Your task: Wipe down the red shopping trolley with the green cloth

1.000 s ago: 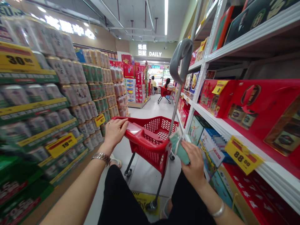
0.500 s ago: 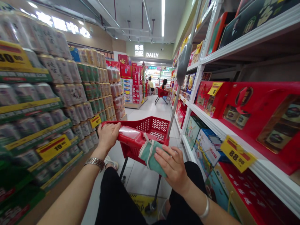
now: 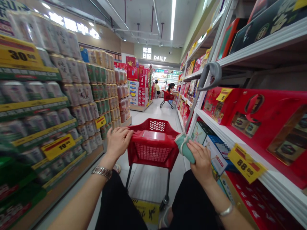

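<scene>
Teal folded cloth [image 3: 184, 148] sits in your right hand [image 3: 201, 158]. Its long axis runs from the fingertips up and inward, toward the near right corner of the red shopping-trolley basket [image 3: 153, 156]. Its far end lies just beside that corner; whether the two touch cannot be confirmed from this view.

Check the right fingers [image 3: 197, 150]: they are pressed together and curled around the cloth, pinching it from the outer side. Your right hand is the nearer hand to the cloth.

Your left hand [image 3: 118, 143] is well apart from the cloth, on the far side of the basket's red handle bar [image 3: 153, 135]. The left fingers [image 3: 125, 136] lie slightly spread over the left end of that bar. You cannot tell whether they grip it, because the undersides are hidden.

Beyond the right fingers stand red gift boxes [image 3: 259, 124] on white shelving [image 3: 271, 159], with a yellow price tag [image 3: 246, 163] on the shelf edge. Above them rises a grey grip [image 3: 209, 75] on a metal pole [image 3: 198, 99]. Beyond the left fingers stand stacked multipacks of cans [image 3: 79, 102].
</scene>
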A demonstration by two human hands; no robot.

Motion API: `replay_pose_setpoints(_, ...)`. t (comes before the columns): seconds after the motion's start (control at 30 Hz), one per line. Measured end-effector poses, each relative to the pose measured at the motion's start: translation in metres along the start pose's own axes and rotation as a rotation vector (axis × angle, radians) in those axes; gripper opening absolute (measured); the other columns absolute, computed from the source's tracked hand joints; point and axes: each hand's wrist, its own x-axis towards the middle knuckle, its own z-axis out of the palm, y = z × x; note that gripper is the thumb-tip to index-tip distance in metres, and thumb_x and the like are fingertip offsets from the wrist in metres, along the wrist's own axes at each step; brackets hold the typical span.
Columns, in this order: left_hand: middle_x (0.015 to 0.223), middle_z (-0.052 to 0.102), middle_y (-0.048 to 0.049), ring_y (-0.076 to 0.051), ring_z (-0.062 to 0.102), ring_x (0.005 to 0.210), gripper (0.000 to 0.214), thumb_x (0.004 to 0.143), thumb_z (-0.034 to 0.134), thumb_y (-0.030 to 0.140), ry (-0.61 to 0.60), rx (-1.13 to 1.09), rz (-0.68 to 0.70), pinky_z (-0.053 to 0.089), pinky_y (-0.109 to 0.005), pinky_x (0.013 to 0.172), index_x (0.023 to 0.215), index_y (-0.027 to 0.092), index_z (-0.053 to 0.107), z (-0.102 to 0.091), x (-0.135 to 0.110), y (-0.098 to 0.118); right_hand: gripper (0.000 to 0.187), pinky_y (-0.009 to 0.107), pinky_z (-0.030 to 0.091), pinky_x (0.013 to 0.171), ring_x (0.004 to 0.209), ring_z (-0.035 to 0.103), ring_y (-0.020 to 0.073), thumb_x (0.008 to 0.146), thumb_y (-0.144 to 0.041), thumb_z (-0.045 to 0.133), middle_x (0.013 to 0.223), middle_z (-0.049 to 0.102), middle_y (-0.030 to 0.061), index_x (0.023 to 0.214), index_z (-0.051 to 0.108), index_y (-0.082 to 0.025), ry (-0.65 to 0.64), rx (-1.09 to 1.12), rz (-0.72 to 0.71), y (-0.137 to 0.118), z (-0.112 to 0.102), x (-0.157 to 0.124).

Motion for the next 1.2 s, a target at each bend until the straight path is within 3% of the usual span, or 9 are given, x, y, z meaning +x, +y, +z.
replay_pose_setpoints(0.17,0.078,0.068,-0.006,-0.02,0.059,0.084,0.05,0.1,0.026,0.042,-0.083,-0.029,0.165,0.042,-0.038,0.093,0.072,0.022,0.062,0.01,-0.001,0.007,0.063,0.046,0.044,0.098,0.118,0.06,0.0275,0.083,-0.003,0.044,0.123,0.071,0.0101,0.141,0.055,-0.023,0.05,-0.021,0.071,-0.001,0.007,0.014)
replay_pose_setpoints(0.4,0.09,0.068,-0.0091,-0.024,0.057,0.093,0.038,0.098,0.033,0.033,-0.017,-0.013,0.215,0.038,-0.045,0.096,0.098,0.021,0.069,0.028,-0.016,0.036,0.053,0.043,0.038,0.105,0.128,0.056,0.0244,0.091,-0.006,0.052,0.134,0.067,0.0085,0.14,0.058,-0.026,-0.02,0.157,-0.159,-0.068,0.041,0.048)
replay_pose_setpoints(0.53,0.092,0.068,-0.0081,-0.023,0.057,0.092,0.036,0.095,0.034,0.024,-0.023,-0.046,0.293,0.038,-0.044,0.097,0.103,0.022,0.068,0.032,-0.017,0.036,0.04,0.044,0.032,0.108,0.127,0.056,0.0222,0.094,-0.009,0.057,0.13,0.07,0.0059,0.129,0.065,-0.027,-0.039,0.112,-0.149,-0.08,0.069,0.044)
replay_pose_setpoints(0.73,0.091,0.069,-0.0078,-0.024,0.058,0.092,0.038,0.099,0.032,0.036,0.013,-0.042,0.239,0.037,-0.045,0.099,0.097,0.021,0.067,0.031,-0.016,0.032,0.035,0.046,0.025,0.114,0.128,0.056,0.0192,0.099,-0.01,0.051,0.123,0.074,0.0016,0.125,0.064,-0.028,0.017,0.076,-0.122,-0.068,0.07,0.03)
replay_pose_setpoints(1.2,0.091,0.071,-0.0059,-0.024,0.06,0.091,0.039,0.1,0.033,0.037,0.086,-0.04,0.252,0.038,-0.043,0.099,0.097,0.022,0.068,0.027,-0.023,0.027,0.054,0.042,0.036,0.101,0.121,0.059,0.0229,0.087,-0.001,0.046,0.127,0.072,0.0077,0.133,0.06,-0.023,0.023,-0.036,-0.032,-0.001,0.035,0.012)
